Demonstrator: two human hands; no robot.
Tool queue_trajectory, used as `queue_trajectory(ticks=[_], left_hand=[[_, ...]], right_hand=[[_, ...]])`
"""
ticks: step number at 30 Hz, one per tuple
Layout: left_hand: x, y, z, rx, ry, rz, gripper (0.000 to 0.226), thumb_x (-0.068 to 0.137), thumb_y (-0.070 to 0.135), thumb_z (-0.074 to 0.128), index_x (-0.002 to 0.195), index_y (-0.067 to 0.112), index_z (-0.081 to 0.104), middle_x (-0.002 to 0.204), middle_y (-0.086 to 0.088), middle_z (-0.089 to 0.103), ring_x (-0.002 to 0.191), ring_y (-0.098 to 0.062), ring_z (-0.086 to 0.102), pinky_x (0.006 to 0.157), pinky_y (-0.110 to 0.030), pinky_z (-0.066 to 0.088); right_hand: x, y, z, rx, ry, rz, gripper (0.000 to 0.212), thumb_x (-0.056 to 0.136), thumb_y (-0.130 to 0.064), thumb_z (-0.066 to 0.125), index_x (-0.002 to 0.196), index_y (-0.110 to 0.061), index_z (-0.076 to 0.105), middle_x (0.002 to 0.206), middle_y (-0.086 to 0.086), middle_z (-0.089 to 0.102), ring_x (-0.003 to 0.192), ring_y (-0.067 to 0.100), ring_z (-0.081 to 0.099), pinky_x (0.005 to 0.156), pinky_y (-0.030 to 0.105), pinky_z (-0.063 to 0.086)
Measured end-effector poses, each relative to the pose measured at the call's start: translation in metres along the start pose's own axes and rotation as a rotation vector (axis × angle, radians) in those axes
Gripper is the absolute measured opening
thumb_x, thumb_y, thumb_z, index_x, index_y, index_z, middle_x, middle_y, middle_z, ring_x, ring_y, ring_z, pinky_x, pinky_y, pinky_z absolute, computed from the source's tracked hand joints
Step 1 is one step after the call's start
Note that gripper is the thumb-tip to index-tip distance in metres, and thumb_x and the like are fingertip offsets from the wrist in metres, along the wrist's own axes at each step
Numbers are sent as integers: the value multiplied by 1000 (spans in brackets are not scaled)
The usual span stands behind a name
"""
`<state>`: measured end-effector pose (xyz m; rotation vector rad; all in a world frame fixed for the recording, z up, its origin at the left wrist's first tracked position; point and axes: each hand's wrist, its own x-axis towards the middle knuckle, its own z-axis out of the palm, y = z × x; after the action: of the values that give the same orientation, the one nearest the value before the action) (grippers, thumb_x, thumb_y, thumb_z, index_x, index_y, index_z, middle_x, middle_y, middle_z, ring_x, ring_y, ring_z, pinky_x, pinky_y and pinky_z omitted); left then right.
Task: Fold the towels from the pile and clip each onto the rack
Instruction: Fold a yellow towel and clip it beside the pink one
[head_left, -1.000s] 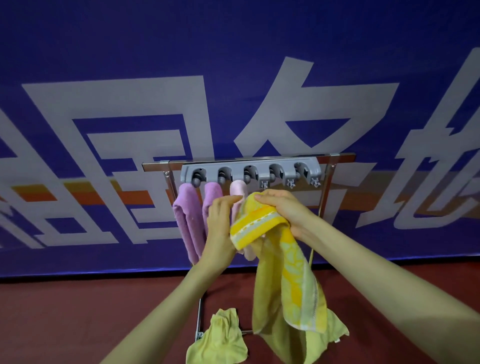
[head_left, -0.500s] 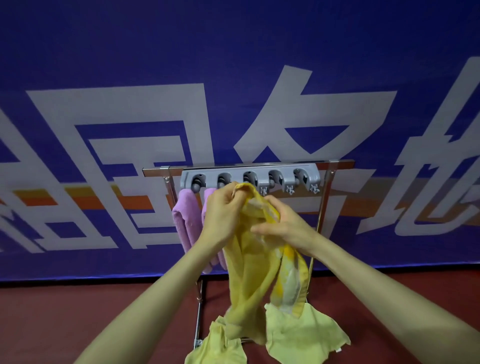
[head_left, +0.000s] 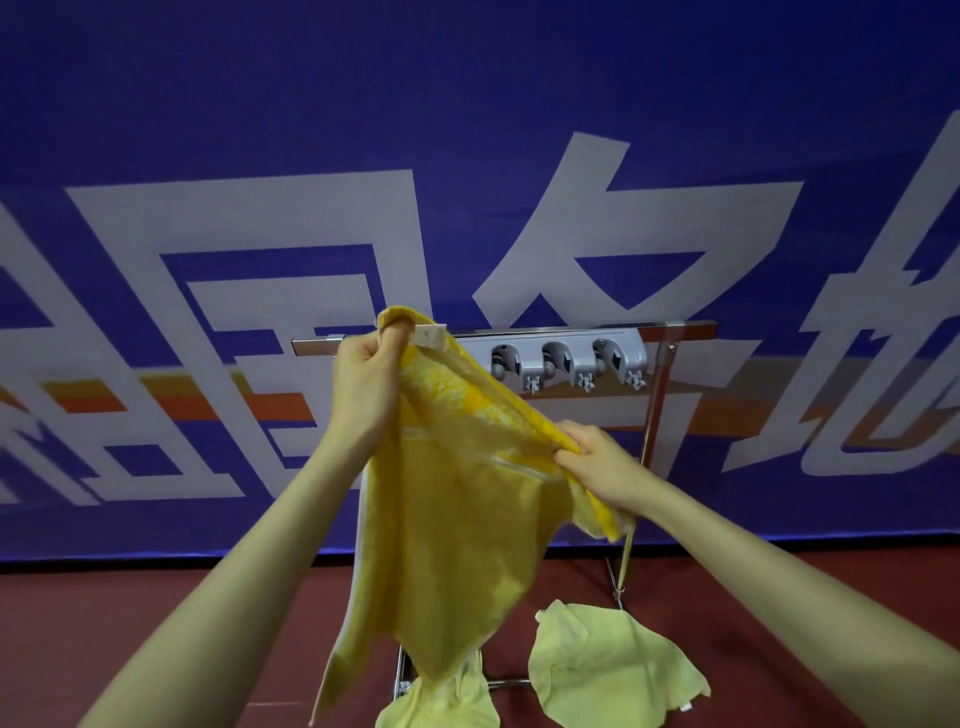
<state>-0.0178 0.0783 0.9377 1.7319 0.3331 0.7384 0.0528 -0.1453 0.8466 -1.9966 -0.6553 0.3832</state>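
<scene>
Two hands up, both on one towel; head view only. Left hand (head_left: 369, 379) is raised level with the top bar of the rack (head_left: 680, 328), fingers curled tight round the upper corner of the yellow towel (head_left: 452, 519), thumb pressed into the bunched cloth. A small pale label (head_left: 431, 334) sticks out of the towel's edge just beside that thumb. Right hand (head_left: 597, 465) sits lower and to the right, pinching the same edge of the towel between thumb and curled fingers. The edge runs taut on a slant from left hand down to right hand. The rest of the cloth hangs loose below, tapering to a point near the bottom of the frame. The towel is in the air in front of the rack, not clipped, and it covers the left part of the grey clip strip (head_left: 623, 343). Three clips (head_left: 558, 358) show to the right of the cloth, under the top bar. The rack's right upright (head_left: 652, 415) runs down behind my right wrist. Two pale yellow towels (head_left: 597, 670) lie low by the rack's base, one right of the hanging point and one directly beneath it; whether they rest on the base rail or the floor I cannot tell. Behind stands a blue banner (head_left: 467, 130) with large white characters, above a dark red floor (head_left: 104, 613).
</scene>
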Motion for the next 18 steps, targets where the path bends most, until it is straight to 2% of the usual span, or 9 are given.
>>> queue_trajectory(ticks=[2, 3, 5, 7, 9, 12, 15, 18], left_hand=[[2, -6, -5, -14, 31, -44, 47, 97, 37, 47, 55, 15, 45, 55, -5, 40, 51, -16, 39, 50, -27, 33], [4, -9, -8, -24, 54, -75, 47, 96, 36, 47, 53, 18, 42, 53, -2, 38, 49, -13, 37, 49, -27, 31], [8, -16, -14, -20, 92, -139, 45, 95, 37, 47, 55, 19, 43, 54, 0, 39, 51, -12, 39, 51, -27, 32], [12, -23, -20, -10, 126, -191, 41, 95, 39, 46, 59, 18, 46, 57, -1, 42, 55, -14, 42, 53, -29, 33], [15, -30, -25, -11, 156, -232, 38, 94, 40, 46, 65, 17, 49, 60, -2, 43, 57, -15, 43, 53, -28, 34], [18, -38, -29, -8, 168, -271, 36, 94, 41, 46, 69, 15, 53, 62, -3, 45, 59, -16, 46, 55, -29, 36], [19, -41, -30, 13, 168, -300, 34, 92, 39, 45, 77, 11, 58, 64, -4, 46, 63, -19, 47, 56, -31, 36], [19, -42, -29, 13, 169, -325, 35, 93, 40, 44, 74, 14, 57, 67, -5, 48, 65, -19, 49, 60, -32, 39]], right_hand=[[2, 8, -3, -63, 44, 1, 24, 84, 2, 49, 95, -14, 64, 93, 8, 63, 88, 23, 60, 76, 35, 46], [2, 12, -4, -73, 78, 1, 20, 82, 1, 51, 95, -11, 61, 88, 10, 63, 82, 26, 59, 71, 38, 45], [1, 18, -6, -81, 147, 29, 17, 79, 1, 55, 93, -8, 53, 72, 5, 54, 64, 22, 46, 59, 34, 34], [-1, 21, -9, -100, 197, 22, 20, 76, 4, 55, 90, -7, 48, 62, 0, 46, 58, 15, 36, 53, 28, 27], [-5, 22, -14, -144, 205, 4, 24, 73, 7, 54, 90, -9, 47, 59, -3, 49, 55, 15, 39, 49, 26, 29], [-8, 25, -19, -165, 180, -3, 33, 73, 6, 55, 97, -15, 47, 75, 0, 59, 63, 16, 51, 51, 27, 39], [-8, 29, -22, -220, 164, -32, 38, 74, 5, 54, 102, -18, 45, 85, -3, 53, 72, 17, 51, 56, 30, 42], [-6, 36, -21, -253, 134, -54, 40, 75, 8, 52, 101, -22, 44, 91, -3, 52, 80, 18, 52, 60, 29, 43]])
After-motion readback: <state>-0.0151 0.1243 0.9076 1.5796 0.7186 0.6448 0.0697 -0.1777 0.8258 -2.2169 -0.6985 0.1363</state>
